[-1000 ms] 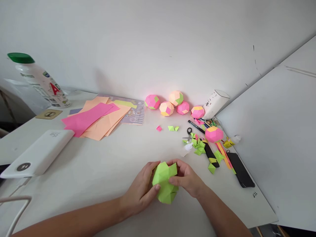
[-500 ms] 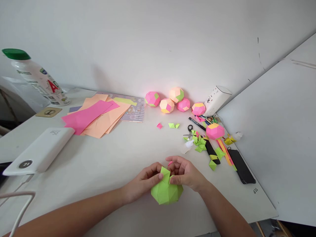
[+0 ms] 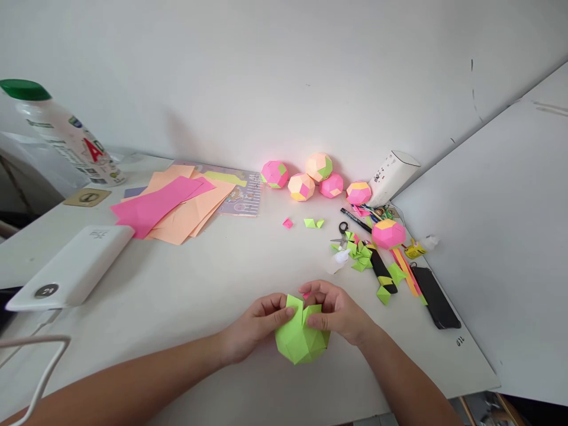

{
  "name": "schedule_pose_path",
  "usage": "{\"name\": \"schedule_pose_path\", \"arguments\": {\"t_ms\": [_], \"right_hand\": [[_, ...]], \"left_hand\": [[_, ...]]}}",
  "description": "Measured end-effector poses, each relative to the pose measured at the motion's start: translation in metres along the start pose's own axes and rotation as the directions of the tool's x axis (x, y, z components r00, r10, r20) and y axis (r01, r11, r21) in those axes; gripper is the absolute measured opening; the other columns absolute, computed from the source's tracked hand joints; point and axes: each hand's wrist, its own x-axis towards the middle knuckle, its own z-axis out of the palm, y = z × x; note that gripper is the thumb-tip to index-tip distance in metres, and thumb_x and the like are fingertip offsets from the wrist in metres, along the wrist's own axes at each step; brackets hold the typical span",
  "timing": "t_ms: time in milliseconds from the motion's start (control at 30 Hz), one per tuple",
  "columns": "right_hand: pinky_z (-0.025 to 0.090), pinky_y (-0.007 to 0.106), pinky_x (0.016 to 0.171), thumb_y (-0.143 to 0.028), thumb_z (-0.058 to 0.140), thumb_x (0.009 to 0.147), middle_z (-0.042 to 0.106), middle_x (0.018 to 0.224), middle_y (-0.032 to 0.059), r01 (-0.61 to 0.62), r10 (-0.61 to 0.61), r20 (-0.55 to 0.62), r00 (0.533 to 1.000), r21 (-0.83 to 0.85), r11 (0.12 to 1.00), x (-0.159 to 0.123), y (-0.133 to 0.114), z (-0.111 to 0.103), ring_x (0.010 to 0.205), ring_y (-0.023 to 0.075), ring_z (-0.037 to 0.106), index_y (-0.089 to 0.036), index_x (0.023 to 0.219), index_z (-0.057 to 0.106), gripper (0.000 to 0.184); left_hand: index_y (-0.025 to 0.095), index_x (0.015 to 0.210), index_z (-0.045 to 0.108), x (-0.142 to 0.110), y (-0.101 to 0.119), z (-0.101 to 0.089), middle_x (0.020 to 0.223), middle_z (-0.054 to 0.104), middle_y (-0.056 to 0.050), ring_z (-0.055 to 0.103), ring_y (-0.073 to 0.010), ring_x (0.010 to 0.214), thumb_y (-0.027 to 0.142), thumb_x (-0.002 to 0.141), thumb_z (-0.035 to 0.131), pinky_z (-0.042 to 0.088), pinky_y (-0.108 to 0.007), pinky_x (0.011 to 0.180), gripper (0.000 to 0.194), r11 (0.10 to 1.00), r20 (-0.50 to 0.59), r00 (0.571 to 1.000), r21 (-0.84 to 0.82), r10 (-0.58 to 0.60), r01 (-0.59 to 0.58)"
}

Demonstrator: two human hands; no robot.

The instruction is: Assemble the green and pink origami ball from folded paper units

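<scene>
Between my hands is a green folded-paper ball, with two flaps standing up at its top and a gap between them. My left hand pinches the left flap, thumb in front and fingers behind. On the other side my right hand grips the right flap, its thumb on the front face and its index finger raised over the top. A bit of pink paper shows behind the ball near my right fingers; what it belongs to is hidden.
Finished-looking paper balls line the wall. Green folded pieces, scissors, a glue bottle and a black phone lie right. Coloured sheets, a power bank and a bottle stand left.
The green ball has been turned so its flaps point up. My left hand moved from its side to the left flap; my right hand has shifted slightly upward and right.
</scene>
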Motion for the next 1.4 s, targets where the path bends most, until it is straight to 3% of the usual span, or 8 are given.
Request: {"name": "schedule_pose_path", "arguments": {"t_ms": [433,967,1133,1300,1400], "right_hand": [[0.045,0.023,0.057,-0.026,0.083,0.062,0.057,0.074,-0.0036,0.043,-0.042,-0.02,0.999,0.039,0.998,0.0,0.002,0.005,0.063,0.0094,0.056,-0.02,0.099,0.064,0.043],[0.043,0.022,0.056,-0.028,0.085,0.059,0.059,0.073,-0.0036,0.006,-0.006,-0.008,1.0,0.016,1.0,-0.002,0.001,0.004,0.061,0.0093,0.056,-0.019,0.098,0.064,0.045],[0.043,0.021,0.053,-0.029,0.084,0.06,0.058,0.074,-0.0035,-0.036,0.036,0.03,0.999,-0.008,0.999,-0.001,0.001,0.002,0.062,0.0101,0.056,-0.02,0.1,0.063,0.046],[0.046,0.025,0.065,-0.032,0.085,0.059,0.061,0.086,0.0008,-0.074,0.076,0.074,0.994,-0.026,0.997,-0.001,-0.004,-0.004,0.075,0.013,0.059,-0.017,0.1,0.063,0.048],[0.045,0.026,0.064,-0.033,0.084,0.06,0.062,0.084,0.0011,-0.105,0.11,0.12,0.987,-0.046,0.993,-0.001,-0.005,-0.006,0.075,0.0141,0.059,-0.016,0.093,0.063,0.043]], "left_hand": [[0.016,0.07,0.055,0.001,0.0,-0.004,0.068,0.054,0.003,0.049,-0.0118,0.065,0.038,0.071,0.075,0.036,-0.025,0.063,0.03,0.997,0.034,0.999,-0.073,0.012,-0.01],[0.014,0.071,0.06,0.001,0.004,-0.007,0.066,0.058,0.001,0.051,-0.0113,0.062,0.04,0.071,0.075,0.037,-0.025,0.061,0.03,0.999,0.122,0.992,0.015,-0.046,0.044],[0.014,0.071,0.06,0.001,0.004,-0.007,0.065,0.058,0.001,0.05,-0.0106,0.06,0.042,0.07,0.075,0.036,-0.024,0.059,0.032,0.998,0.129,0.991,0.051,-0.043,0.036],[0.013,0.07,0.06,0.002,0.005,-0.008,0.065,0.059,0.002,0.051,-0.0101,0.06,0.041,0.069,0.076,0.037,-0.024,0.059,0.032,1.0,0.129,0.991,0.006,-0.023,0.022],[0.013,0.071,0.06,0.002,0.005,-0.008,0.065,0.06,0.002,0.052,-0.0103,0.06,0.041,0.07,0.076,0.038,-0.024,0.06,0.032,1.0,0.128,0.992,-0.002,-0.009,0.009]]}}
